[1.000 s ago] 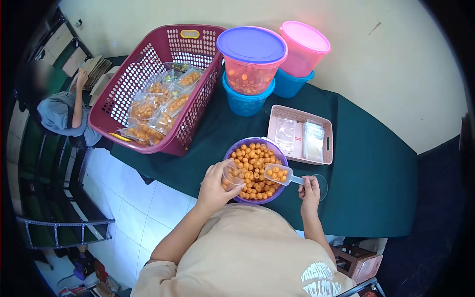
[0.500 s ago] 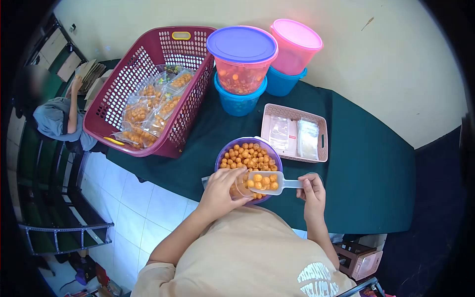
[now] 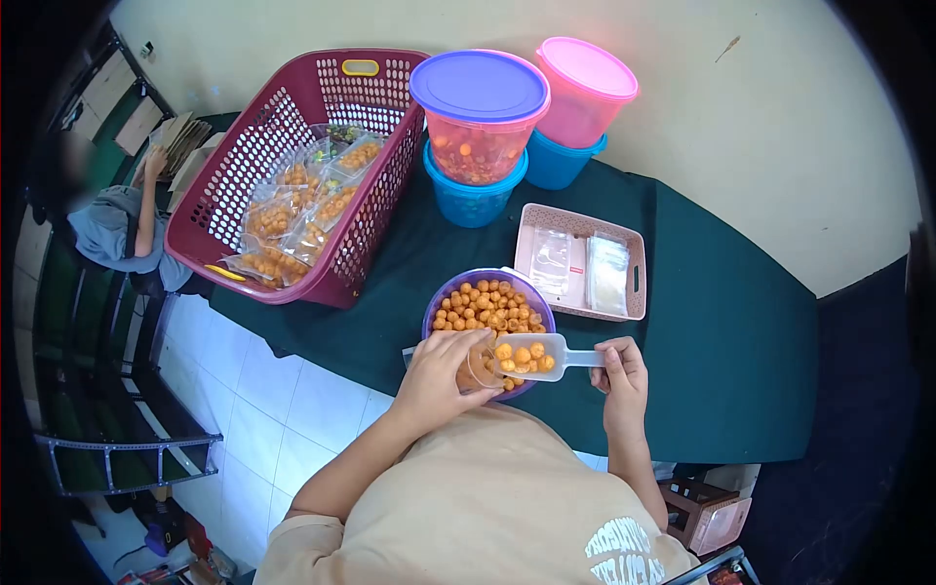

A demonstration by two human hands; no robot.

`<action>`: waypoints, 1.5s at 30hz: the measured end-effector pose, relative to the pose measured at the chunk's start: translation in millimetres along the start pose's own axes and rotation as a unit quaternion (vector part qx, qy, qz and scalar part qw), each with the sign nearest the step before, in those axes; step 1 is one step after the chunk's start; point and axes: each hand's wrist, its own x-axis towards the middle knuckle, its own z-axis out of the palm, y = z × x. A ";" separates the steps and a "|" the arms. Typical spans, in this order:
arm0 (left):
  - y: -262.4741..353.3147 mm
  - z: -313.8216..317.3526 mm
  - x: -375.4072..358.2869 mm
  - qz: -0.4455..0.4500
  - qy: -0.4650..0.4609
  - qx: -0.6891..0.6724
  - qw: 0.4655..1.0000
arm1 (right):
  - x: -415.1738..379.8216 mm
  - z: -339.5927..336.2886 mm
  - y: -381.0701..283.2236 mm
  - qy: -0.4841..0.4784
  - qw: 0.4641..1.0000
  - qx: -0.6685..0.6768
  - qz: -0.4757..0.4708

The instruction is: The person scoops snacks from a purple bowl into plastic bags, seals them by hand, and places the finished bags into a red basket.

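Observation:
My left hand (image 3: 438, 378) is closed round a clear plastic bag (image 3: 478, 370), its mouth held open toward the right. My right hand (image 3: 622, 378) grips the handle of a translucent scoop (image 3: 558, 358). Several orange snack balls (image 3: 524, 358) lie in the scoop, whose front edge is at the bag's mouth. Both are above a purple tub (image 3: 432, 314) filled with orange snack balls (image 3: 487, 304). My left hand hides part of the tub and most of the bag.
A maroon basket (image 3: 343, 255) holds several filled bags (image 3: 283, 219). Stacked tubs with a purple lid (image 3: 479, 86) and a pink lid (image 3: 590, 66) stand behind. A pink tray (image 3: 579, 309) contains flat clear bags (image 3: 607, 273). At far left, another person (image 3: 117, 229) handles something by a shelf.
The scoop and my right hand have shifted slightly to the right. My left hand stays almost still round the bag. The other person's hand has moved a little.

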 end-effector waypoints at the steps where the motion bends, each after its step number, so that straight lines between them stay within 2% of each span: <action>1: 0.0 0.0 0.0 0.000 0.000 -0.001 1.000 | -0.1 -1.1 0.1 -0.004 1.000 0.007 0.008; 14: -0.7 2.0 4.8 0.013 -0.011 0.005 1.000 | -1.4 0.7 -1.3 0.013 0.999 -0.023 -0.019; 24: -1.2 -1.0 4.1 0.010 -0.019 -0.004 1.000 | 1.9 3.6 -7.1 0.018 1.000 -0.016 -0.004; 26: -1.5 -0.2 4.2 0.009 -0.007 -0.003 1.000 | 1.2 9.6 -8.2 0.041 0.995 -0.063 -0.063; 29: -3.8 0.9 4.2 0.012 -0.010 -0.002 1.000 | 5.1 7.9 -4.9 0.042 0.997 -0.052 -0.036; 39: -2.1 -0.2 4.1 0.005 -0.022 -0.048 0.999 | 4.3 10.9 -23.6 -0.011 0.997 -0.065 -0.048; 41: 3.7 -2.1 5.4 0.002 -0.032 -0.052 0.998 | 5.4 16.1 -33.4 -0.008 0.988 -0.129 -0.085; 45: 3.7 -2.4 6.7 -0.017 -0.040 -0.113 0.993 | 9.9 15.9 -43.7 -0.030 0.991 -0.100 -0.078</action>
